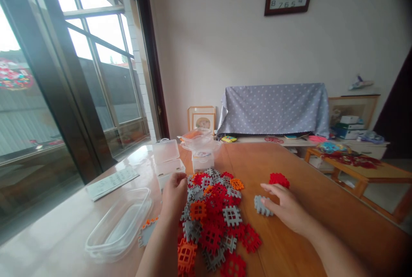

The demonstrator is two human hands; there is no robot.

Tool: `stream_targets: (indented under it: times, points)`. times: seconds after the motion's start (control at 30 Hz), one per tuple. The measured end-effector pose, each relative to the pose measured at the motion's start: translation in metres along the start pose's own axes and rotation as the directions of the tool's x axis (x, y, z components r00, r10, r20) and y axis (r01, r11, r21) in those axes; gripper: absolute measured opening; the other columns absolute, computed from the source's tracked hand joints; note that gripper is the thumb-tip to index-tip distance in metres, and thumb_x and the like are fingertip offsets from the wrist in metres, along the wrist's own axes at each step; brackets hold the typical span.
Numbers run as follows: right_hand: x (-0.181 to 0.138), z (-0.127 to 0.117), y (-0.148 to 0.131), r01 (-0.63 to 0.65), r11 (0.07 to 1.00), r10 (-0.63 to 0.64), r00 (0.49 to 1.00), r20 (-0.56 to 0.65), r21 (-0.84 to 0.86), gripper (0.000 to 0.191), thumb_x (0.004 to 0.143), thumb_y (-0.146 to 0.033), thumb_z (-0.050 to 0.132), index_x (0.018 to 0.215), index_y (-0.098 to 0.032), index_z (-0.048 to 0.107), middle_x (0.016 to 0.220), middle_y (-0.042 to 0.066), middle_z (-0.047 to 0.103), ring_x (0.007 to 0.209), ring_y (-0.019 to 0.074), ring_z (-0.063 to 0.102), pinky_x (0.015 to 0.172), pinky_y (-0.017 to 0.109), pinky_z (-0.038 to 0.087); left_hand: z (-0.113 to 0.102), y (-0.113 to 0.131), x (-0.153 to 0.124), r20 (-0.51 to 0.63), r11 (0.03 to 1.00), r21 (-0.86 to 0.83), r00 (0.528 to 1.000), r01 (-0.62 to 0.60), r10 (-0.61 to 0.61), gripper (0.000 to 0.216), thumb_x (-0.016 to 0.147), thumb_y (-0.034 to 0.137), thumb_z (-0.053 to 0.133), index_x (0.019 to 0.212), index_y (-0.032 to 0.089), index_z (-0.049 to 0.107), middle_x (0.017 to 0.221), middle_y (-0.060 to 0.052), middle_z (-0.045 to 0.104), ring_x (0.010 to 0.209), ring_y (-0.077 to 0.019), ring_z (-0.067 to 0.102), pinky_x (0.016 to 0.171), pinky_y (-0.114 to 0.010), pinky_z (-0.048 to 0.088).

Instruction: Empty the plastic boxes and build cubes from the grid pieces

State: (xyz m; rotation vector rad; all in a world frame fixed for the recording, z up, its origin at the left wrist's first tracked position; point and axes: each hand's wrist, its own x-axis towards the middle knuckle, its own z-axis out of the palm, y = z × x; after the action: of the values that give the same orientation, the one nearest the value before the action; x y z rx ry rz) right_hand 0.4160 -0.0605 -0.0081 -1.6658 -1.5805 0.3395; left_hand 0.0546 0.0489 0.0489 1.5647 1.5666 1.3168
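Observation:
A heap of plastic interlocking building tiles, red (pixel 211 236), grey (pixel 231 215) and orange (pixel 198 210), lies on the wooden table between my hands. My left hand (pixel 174 189) is above the heap's left edge with its fingers curled closed; whatever they hold, if anything, is hidden. To the right of the heap, my right hand (pixel 283 204) has its fingers stretched and its thumb apart. The thumb tip overlaps a separate grey tile (pixel 261 206), and the fingers are close to a red piece (pixel 278 179). Behind my left forearm, a grey tile (pixel 147 233) with an orange edge shows partly.
An oblong clear plastic container (pixel 119 225) stands at left beside a printed sheet (pixel 112 182). Beyond the heap are an open white lidded box (pixel 167 165), another white box (pixel 203 162) and stacked clear tubs (pixel 198 137). The wooden table (pixel 322 187) extends right.

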Motion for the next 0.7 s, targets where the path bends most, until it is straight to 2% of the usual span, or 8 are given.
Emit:
stream_targets:
  times: [0.07,0.17,0.27,0.37,0.5,0.6,0.7]
  points:
    - [0.000,0.002,-0.002,0.011,1.000,-0.011,1.000,-0.014,-0.005,0.053,0.086,-0.050,0.062,0.131,-0.023,0.065,0.133,0.011,0.064,0.123,0.0318,0.059,0.105,0.047,0.048,-0.001,-0.002,-0.001,0.012,0.982,0.185,0.999,-0.039,0.037,0.023,0.079,0.033,0.057,0.094,0.023,0.071,0.085,-0.006,0.072,0.082,-0.0250,0.063,0.075,-0.034,0.043]
    - [-0.001,0.004,-0.005,0.027,1.000,-0.027,0.999,-0.030,-0.015,0.050,0.087,-0.052,0.061,0.129,-0.024,0.067,0.133,0.011,0.065,0.123,0.0316,0.060,0.106,0.046,0.048,0.005,-0.003,-0.007,0.083,0.884,0.456,0.994,-0.097,0.067,0.021,0.079,0.032,0.057,0.090,0.025,0.074,0.101,-0.010,0.073,0.102,-0.0343,0.060,0.086,-0.043,0.041]
    - [-0.001,0.004,-0.004,0.026,0.999,-0.027,0.999,-0.043,-0.027,0.050,0.088,-0.055,0.060,0.128,-0.025,0.067,0.133,0.010,0.065,0.124,0.0318,0.059,0.106,0.046,0.049,0.013,-0.008,-0.011,0.155,0.783,0.603,0.985,-0.153,0.072,0.023,0.079,0.032,0.057,0.092,0.029,0.076,0.113,-0.010,0.071,0.113,-0.0395,0.054,0.094,-0.050,0.037]
    - [0.000,0.005,-0.003,0.022,0.999,-0.023,0.999,-0.044,-0.033,0.051,0.089,-0.056,0.058,0.129,-0.024,0.066,0.133,0.010,0.064,0.124,0.0315,0.059,0.106,0.047,0.048,0.020,-0.016,-0.010,0.214,0.736,0.647,0.974,-0.200,0.076,0.024,0.078,0.029,0.057,0.094,0.032,0.076,0.117,-0.009,0.070,0.118,-0.0387,0.052,0.099,-0.053,0.034]
    - [0.001,0.005,-0.001,0.024,0.999,-0.025,0.998,-0.051,-0.021,0.051,0.090,-0.056,0.057,0.129,-0.024,0.065,0.133,0.011,0.064,0.124,0.0321,0.059,0.106,0.048,0.048,0.025,-0.022,-0.009,0.237,0.724,0.649,0.966,-0.233,0.099,0.023,0.076,0.023,0.057,0.089,0.029,0.074,0.115,-0.009,0.070,0.119,-0.0376,0.052,0.101,-0.054,0.032]
    - [0.002,0.006,-0.001,0.030,0.999,-0.031,0.998,-0.059,-0.012,0.052,0.089,-0.056,0.059,0.129,-0.023,0.065,0.133,0.012,0.065,0.124,0.0328,0.059,0.107,0.049,0.048,0.023,-0.018,-0.008,0.186,0.734,0.647,0.976,-0.208,0.112,0.022,0.077,0.020,0.056,0.088,0.028,0.073,0.112,-0.008,0.070,0.115,-0.0359,0.054,0.099,-0.051,0.034]
    - [0.001,0.006,-0.002,0.039,0.999,-0.039,0.997,-0.073,-0.003,0.051,0.089,-0.056,0.060,0.127,-0.023,0.066,0.132,0.012,0.065,0.123,0.0320,0.060,0.107,0.049,0.048,0.019,-0.009,-0.008,0.126,0.781,0.593,0.980,-0.197,0.151,0.019,0.082,0.022,0.056,0.091,0.027,0.071,0.105,-0.007,0.070,0.106,-0.0316,0.057,0.091,-0.043,0.039]
